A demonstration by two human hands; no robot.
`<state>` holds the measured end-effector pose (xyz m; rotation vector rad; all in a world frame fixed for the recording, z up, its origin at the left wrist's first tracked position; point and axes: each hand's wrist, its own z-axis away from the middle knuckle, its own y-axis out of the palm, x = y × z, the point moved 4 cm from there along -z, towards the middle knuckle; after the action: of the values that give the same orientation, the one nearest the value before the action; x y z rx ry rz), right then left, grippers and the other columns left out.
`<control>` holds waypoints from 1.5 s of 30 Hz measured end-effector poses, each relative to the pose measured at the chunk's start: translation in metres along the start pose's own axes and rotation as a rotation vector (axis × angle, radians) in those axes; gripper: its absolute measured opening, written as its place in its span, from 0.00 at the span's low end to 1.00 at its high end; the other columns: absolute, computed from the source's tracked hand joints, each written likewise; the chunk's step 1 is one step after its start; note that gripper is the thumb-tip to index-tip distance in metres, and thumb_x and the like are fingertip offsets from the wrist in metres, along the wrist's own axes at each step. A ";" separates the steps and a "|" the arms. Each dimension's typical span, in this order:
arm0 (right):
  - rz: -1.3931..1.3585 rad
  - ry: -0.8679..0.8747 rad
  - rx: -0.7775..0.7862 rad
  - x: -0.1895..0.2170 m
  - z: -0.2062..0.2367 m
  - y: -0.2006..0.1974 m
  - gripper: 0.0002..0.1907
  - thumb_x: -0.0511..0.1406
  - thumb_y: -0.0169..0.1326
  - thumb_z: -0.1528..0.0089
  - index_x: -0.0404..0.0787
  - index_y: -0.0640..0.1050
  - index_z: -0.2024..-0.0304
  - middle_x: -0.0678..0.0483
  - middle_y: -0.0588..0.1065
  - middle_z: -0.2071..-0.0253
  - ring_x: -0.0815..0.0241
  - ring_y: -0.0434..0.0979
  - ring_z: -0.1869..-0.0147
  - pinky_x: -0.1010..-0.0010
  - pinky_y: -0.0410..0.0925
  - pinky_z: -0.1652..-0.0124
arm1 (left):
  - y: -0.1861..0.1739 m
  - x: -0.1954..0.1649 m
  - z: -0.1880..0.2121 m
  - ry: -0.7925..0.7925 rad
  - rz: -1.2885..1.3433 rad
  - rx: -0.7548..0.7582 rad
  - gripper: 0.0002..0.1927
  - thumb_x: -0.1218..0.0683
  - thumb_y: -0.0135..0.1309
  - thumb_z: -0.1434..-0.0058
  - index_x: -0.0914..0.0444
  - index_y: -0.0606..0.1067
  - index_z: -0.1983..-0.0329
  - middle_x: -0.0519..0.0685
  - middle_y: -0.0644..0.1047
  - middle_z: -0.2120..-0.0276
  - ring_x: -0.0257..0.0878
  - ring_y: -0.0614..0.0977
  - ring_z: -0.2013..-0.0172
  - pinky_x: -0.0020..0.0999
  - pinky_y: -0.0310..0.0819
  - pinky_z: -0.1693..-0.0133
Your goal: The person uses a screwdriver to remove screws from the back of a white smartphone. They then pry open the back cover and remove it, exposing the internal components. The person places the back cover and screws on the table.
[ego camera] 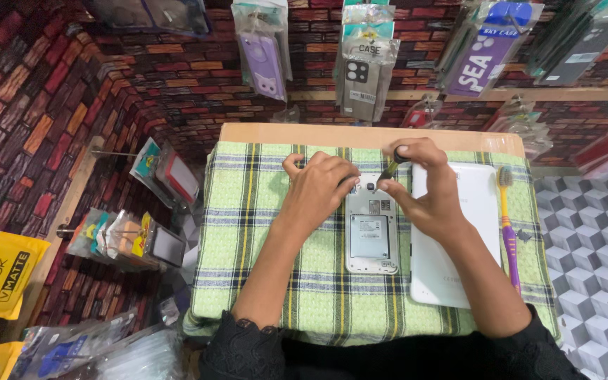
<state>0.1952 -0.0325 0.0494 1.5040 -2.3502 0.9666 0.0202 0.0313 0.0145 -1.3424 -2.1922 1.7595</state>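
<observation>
- The opened phone point(371, 232) lies back-up at the middle of the checked cloth point(262, 232), its cover off and its inner plate showing, so I can get at the top end.
- My left hand point(320, 186) presses down on the phone's upper left corner, at about 10 o'clock from its centre, fingers closed on the edge, I think to stop it sliding.
- My right hand point(427, 190) has its grip clamped on a small dark screwdriver point(391, 167), whose tip slants down to the phone's top, at 12 o'clock.
- A white tablet point(459, 246) lies face down at 3 o'clock, touching the phone's side, under my right wrist.
- A purple and yellow toothbrush point(508, 225) rests further out at 3 o'clock, near the cloth's edge.
- The cloth covers the small wooden desk point(360, 134).
</observation>
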 end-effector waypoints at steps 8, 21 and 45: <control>-0.228 0.083 0.050 -0.012 0.012 0.003 0.35 0.17 0.51 0.36 0.45 0.55 0.34 0.42 0.72 0.46 0.50 0.78 0.40 0.59 0.75 0.43 | 0.003 -0.004 0.001 0.133 0.042 -0.028 0.08 0.49 0.62 0.41 0.52 0.84 0.60 0.37 0.81 0.52 0.36 0.75 0.46 0.55 0.45 0.40; -0.114 0.053 0.028 -0.009 0.009 0.006 0.37 0.17 0.55 0.37 0.45 0.53 0.35 0.44 0.75 0.51 0.51 0.82 0.45 0.62 0.80 0.47 | 0.003 -0.009 0.002 0.181 0.056 -0.002 0.07 0.47 0.64 0.42 0.50 0.84 0.62 0.36 0.79 0.47 0.36 0.73 0.42 0.53 0.47 0.41; -0.087 0.060 0.072 -0.008 0.008 0.006 0.39 0.17 0.56 0.38 0.46 0.53 0.34 0.43 0.75 0.51 0.52 0.82 0.47 0.62 0.80 0.48 | 0.002 -0.010 0.003 0.189 0.080 -0.013 0.06 0.49 0.63 0.42 0.51 0.84 0.62 0.36 0.81 0.52 0.35 0.74 0.45 0.52 0.47 0.41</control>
<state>0.1950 -0.0299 0.0365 1.5663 -2.2119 1.0698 0.0266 0.0232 0.0162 -1.5497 -2.0813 1.5711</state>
